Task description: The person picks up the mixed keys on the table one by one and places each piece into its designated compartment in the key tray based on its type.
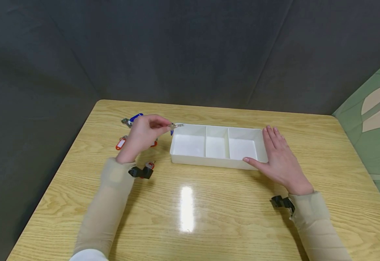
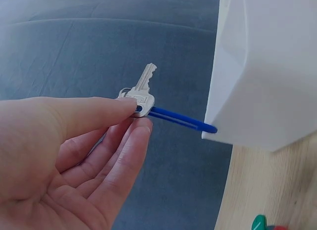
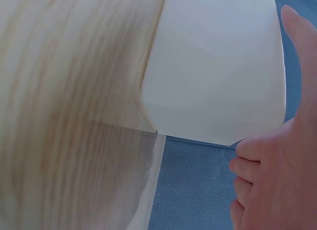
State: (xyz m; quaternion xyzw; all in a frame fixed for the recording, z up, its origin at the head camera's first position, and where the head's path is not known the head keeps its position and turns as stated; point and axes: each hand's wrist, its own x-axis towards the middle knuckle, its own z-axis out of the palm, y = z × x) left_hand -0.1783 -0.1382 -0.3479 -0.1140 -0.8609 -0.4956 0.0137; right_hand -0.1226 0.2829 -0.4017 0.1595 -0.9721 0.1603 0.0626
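My left hand (image 1: 144, 134) pinches a silver key (image 2: 143, 93) between thumb and fingertips, just above the left end of a white tray (image 1: 190, 160) with three compartments. From the key's ring hangs a blue key tag (image 2: 181, 119), its far end close to the tray's corner in the left wrist view; whether they touch I cannot tell. My right hand (image 1: 279, 159) rests on the tray's right end, fingers straight along the end wall and thumb over the near rim. In the right wrist view the tray's outer wall (image 3: 218, 66) lies beside that hand.
Left of the tray, several tagged keys lie on the wooden table (image 1: 229, 210): one with a blue tag (image 1: 136, 117), one with a red tag (image 1: 120, 144), and another red tag (image 1: 150, 165) near the left wrist camera. A dark cloth wall (image 1: 183, 54) stands behind the table.
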